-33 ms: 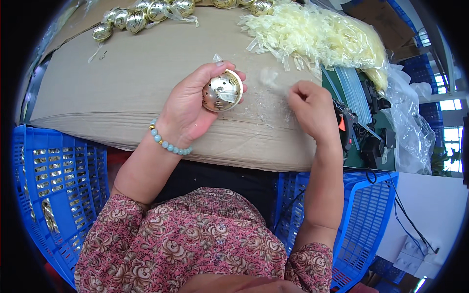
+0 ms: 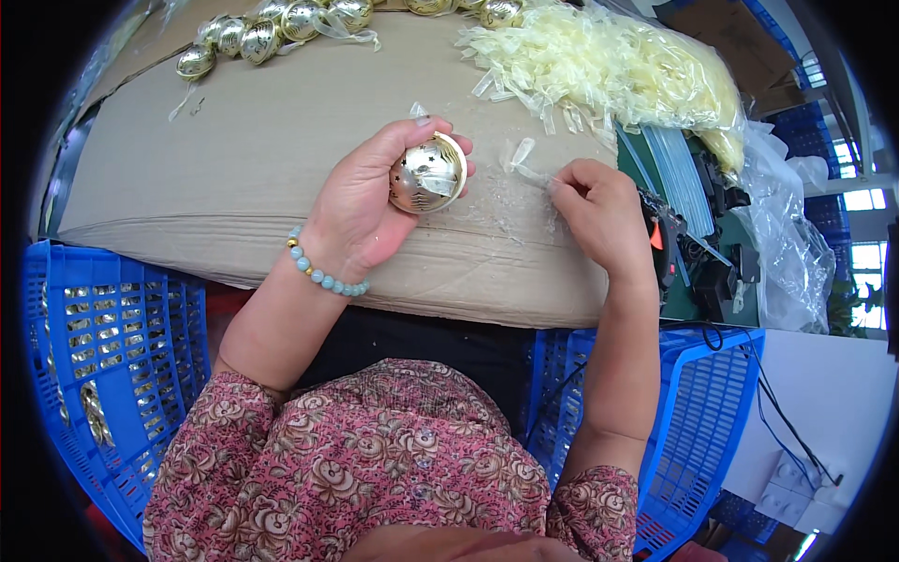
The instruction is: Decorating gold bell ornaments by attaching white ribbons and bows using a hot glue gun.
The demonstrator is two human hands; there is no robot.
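My left hand (image 2: 354,201) is wrapped round a shiny gold ball ornament (image 2: 419,185) with small dark star and tree-like patterns. A pale rim shows on the ball's right side, and a bit of clear ribbon sticks up above my thumb. To the right, my right hand (image 2: 599,206) is closed in a pinch at one end of a translucent ribbon loop (image 2: 521,157). The loop's other end reaches left over the cardboard (image 2: 281,164), apart from the ball. Its pinched end is partly hidden by my fingers.
Several gold balls (image 2: 260,42) with ribbons line the far edge. A heap of pale yellow ribbons (image 2: 599,66) in clear plastic lies far right, near clear sticks (image 2: 682,178) and black tools. Blue crates (image 2: 122,318) stand left and right of my lap.
The ribbon, a blur in the earlier frame, now shows clearly, stretching left from my right fingers. My left hand and the ball have hardly moved.
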